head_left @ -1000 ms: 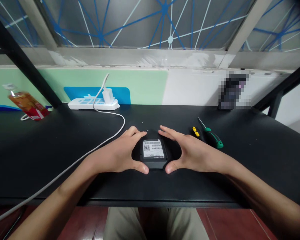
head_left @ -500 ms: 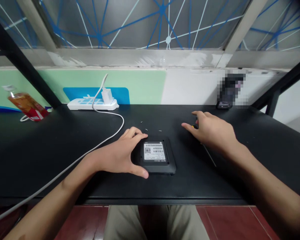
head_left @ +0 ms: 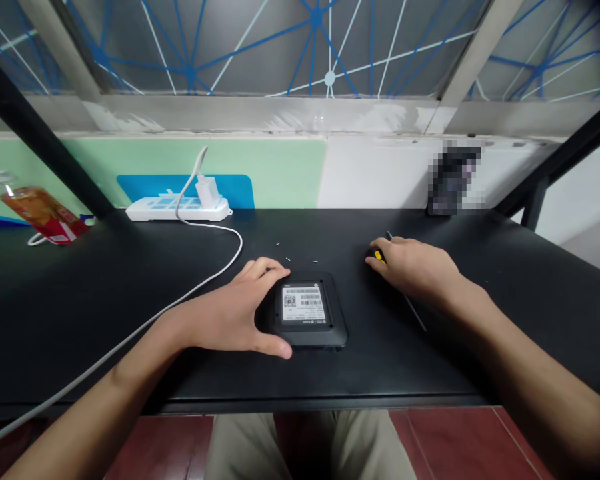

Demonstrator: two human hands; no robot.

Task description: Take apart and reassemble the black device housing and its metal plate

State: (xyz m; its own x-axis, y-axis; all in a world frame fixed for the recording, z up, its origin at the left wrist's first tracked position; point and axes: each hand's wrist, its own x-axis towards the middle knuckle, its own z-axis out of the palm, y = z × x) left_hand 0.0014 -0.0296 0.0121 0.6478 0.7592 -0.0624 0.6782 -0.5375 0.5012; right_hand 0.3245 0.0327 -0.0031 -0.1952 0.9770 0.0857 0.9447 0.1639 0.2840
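A flat black device [head_left: 336, 313] with a white barcode label [head_left: 304, 305] lies face up on the dark desk. Around its left end is my left hand [head_left: 240, 307], thumb at the front edge and fingers at the back edge. To the right, my right hand [head_left: 415, 267] is closed on the black and yellow handle of a screwdriver [head_left: 378, 255]. Its thin shaft slants out below the hand toward the front right. The shaft tip of a second screwdriver [head_left: 389, 235] pokes out behind my right hand, which hides the rest of it.
Several tiny screws [head_left: 315, 261] lie behind the device. A white power strip [head_left: 177, 209] with a plug and a long white cable [head_left: 130, 340] is at the back left. A drink bottle [head_left: 43, 212] stands far left. A pixelated dark object [head_left: 453, 180] leans on the wall.
My right hand has left the device, moved right and closed on the yellow-black screwdriver. The left hand has stayed at the device's left end. The device has turned slightly.
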